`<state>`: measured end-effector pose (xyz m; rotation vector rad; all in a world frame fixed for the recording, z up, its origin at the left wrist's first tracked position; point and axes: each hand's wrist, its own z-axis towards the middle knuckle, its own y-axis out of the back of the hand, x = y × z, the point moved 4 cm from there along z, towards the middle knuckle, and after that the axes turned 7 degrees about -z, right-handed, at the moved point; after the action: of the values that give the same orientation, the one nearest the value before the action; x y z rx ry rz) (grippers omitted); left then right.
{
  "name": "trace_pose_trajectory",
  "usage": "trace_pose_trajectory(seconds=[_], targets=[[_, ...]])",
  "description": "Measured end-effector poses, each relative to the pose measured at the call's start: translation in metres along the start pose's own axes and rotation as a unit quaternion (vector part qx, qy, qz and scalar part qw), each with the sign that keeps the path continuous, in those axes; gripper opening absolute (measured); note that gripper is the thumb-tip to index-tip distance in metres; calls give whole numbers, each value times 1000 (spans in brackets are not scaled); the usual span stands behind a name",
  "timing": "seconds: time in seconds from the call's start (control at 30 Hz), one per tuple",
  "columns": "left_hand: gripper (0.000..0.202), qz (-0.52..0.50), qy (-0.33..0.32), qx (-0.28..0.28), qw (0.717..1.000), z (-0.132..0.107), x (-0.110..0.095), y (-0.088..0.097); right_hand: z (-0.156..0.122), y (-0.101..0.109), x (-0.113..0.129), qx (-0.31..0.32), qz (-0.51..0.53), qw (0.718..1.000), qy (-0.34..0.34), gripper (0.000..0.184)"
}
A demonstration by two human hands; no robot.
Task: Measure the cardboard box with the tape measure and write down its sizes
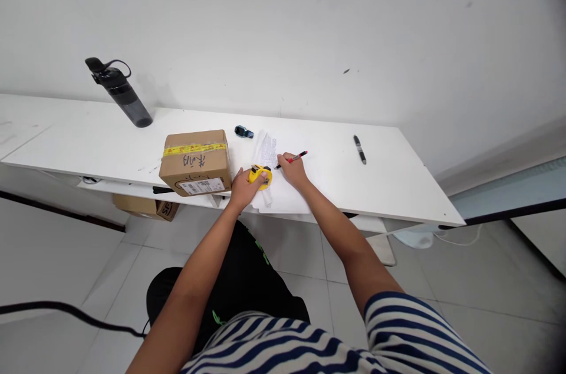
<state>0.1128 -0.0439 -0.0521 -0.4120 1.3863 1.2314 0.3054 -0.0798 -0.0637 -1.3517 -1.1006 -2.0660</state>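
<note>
The left hand [244, 189] clasps the tape measure [260, 177] at the paper [286, 198]; the right hand [293, 171] pinches the pen [300, 156]. The tape measure looks stiff, fairly light, best held around its sides.

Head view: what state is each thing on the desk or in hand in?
Yellow tape measure: held in left hand
Red-and-black pen: held in right hand, tip down
Paper: lying down, written on
Cardboard box: closed, taped
Bottle: standing, lid on
Black pen: lying loose
Small dark object: lying loose, unclear what
</note>
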Motion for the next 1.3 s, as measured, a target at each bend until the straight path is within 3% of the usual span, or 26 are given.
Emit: trace_pose_trajectory(seconds=[0.53, 0.77, 1.03, 1.3], targets=[[38, 50, 22, -8, 998, 3, -5, 1, -2, 3, 2, -13, 12, 1000, -13, 42], [38, 26, 34, -16, 999, 4, -8, 2, 4, 5, -5, -14, 6, 999, -33, 41], [41, -5, 81, 11, 997, 9, -2, 6, 6, 9, -3, -54, -13, 996, -65, 42], [40, 16, 27, 11, 999, 3, -7, 7, 3, 8, 1, -58, -20, 996, -68, 40]])
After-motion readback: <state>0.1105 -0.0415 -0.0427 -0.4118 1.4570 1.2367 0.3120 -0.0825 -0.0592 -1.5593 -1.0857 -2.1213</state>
